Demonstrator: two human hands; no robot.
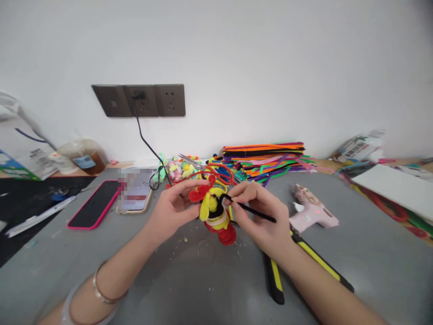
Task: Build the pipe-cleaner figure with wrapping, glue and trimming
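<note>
While yellow-handled pliers [275, 280] lie on the table [355, 253] beneath the right forearm, the left hand [174, 205] is closed around a red and yellow pipe-cleaner figure [216, 216] over the table's middle, and the right hand [260, 212] pinches a black pipe cleaner [252, 210] against its top. Beyond them rest a pink glue gun [311, 210] on the right and a pink-cased phone [93, 210] on the left. Farther back, a pile of coloured pipe cleaners [267, 160] lies by the wall.

This is a craft corner at home: a gray tabletop [355, 253] with fuzzy craft sticks [267, 158], scissors [191, 161] and a glue gun [313, 210].
</note>
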